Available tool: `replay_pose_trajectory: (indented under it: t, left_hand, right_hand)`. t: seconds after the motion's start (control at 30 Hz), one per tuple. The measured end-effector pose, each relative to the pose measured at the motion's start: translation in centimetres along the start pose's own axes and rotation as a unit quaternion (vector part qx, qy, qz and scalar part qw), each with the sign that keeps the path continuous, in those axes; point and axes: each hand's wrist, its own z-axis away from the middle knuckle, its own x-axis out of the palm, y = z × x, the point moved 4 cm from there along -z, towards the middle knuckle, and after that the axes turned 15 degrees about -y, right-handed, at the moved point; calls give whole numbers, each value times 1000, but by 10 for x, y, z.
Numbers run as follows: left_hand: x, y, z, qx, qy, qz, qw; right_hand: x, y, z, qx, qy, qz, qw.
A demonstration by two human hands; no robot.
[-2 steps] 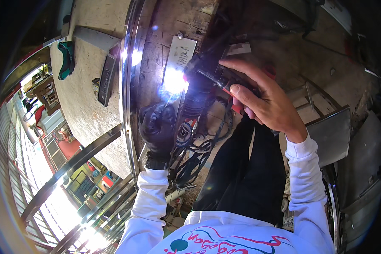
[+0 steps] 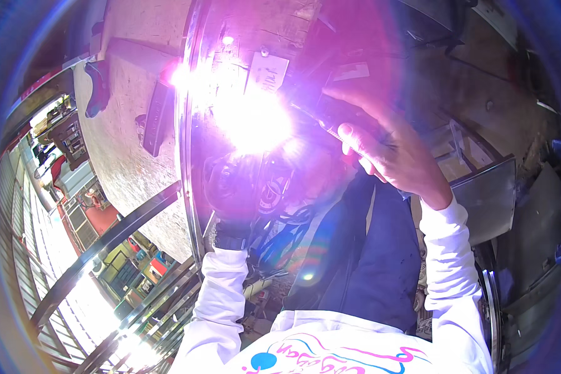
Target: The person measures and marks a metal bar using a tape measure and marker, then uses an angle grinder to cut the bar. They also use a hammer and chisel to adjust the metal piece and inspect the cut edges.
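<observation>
A blinding white-violet arc (image 2: 252, 121) burns at the lower end of a flat metal plate (image 2: 270, 70). My bare right hand (image 2: 396, 149) grips a slim black welding torch (image 2: 321, 119), its tip pointing left into the glare. Just below the light, my left hand (image 2: 227, 184) in a black glove is closed; the earlier frame shows a thin rod reaching from it toward the arc. The glare hides the torch tip and the rod's end. Left of the glove runs a shiny metal tube (image 2: 184, 134).
Beyond the tube lies a pale wooden tabletop (image 2: 121, 149) with a dark metal bar (image 2: 157, 118) on it. Close to my glove is a round disc tool (image 2: 271, 194) among cables. Metal tubing (image 2: 109, 252) crosses the lower left. A sheet-metal piece (image 2: 489, 202) stands at right.
The arc has flared far brighter, washing the middle of the view in violet and hiding more of the plate and torch. Both hands stay nearly in place.
</observation>
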Motion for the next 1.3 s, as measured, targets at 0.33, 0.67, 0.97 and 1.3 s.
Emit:
replay_pose_trajectory:
  t: [0.33,0.67,0.97,1.3]
  left_hand:
    - [2,23,-10,51,-24,-27,998]
    - [-8,25,-16,42,-60,-34,997]
    - [16,44,10,78,19,-154,985]
    - [9,51,21,101,8,-67,993]
  right_hand:
    - [-2,5,1,-1,12,-26,1000]
    - [-8,10,15,-3,83,-87,993]
    - [-37,7,100,1,295,-159,942]
    - [-7,18,129,-20,356,-190,915]
